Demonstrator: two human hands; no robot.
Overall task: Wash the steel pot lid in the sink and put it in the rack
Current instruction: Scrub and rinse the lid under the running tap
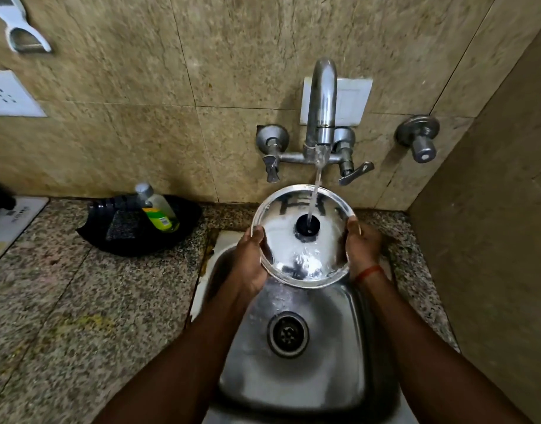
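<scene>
Lid (281, 240) sits between my left hand (247, 261) and right hand (362, 249), both curled on its rim, above sink (324, 377). Stream (316, 191) lands on knob (306, 224) midway between grips; I'd tilt and rotate so runoff sweeps the whole face.

Rear wall (125, 71): large beige, speckled stone-look tiles with thin grout lines. At the right of the frame a side wall (492, 240) in the same finish meets it at a corner. Countertop (49, 286): speckled grey-brown granite, with a yellowish stain at lower left. White socket plate (9, 96) at the left edge. White blank plate (356, 99) at upper centre. Chrome stop valve (417, 139) at upper right. Lighting even and rather dim.
</scene>
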